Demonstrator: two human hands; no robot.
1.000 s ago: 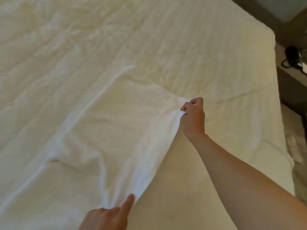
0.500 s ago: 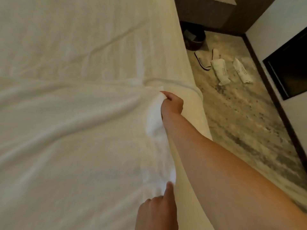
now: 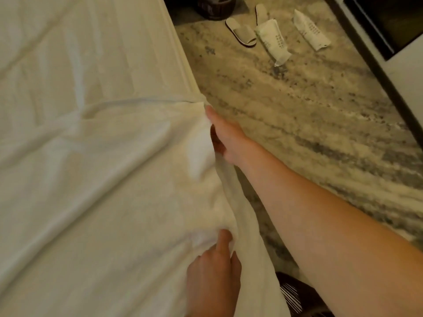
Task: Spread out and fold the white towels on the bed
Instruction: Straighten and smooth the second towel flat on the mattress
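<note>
A white towel (image 3: 103,179) lies spread over the white bed (image 3: 91,42), its right edge hanging over the bed's side. My right hand (image 3: 225,137) is at the towel's far right corner on the bed edge. Its forefinger points along the hem, and the other fingers curl under the cloth and hold it. My left hand (image 3: 212,277) is at the bottom of the view and pinches the same edge nearer to me, forefinger on top and thumb beside the fold. The towel shows soft creases between the two hands.
Patterned carpet (image 3: 320,115) runs to the right of the bed. On it lie an open slipper (image 3: 240,30), two wrapped packets (image 3: 272,40) (image 3: 311,30) and a dark bin (image 3: 215,5). Dark furniture (image 3: 389,21) stands at the far right.
The towel's right edge has been drawn from the middle of the bed to its side edge. My view has swung right toward the floor, and my right forefinger has straightened along the hem.
</note>
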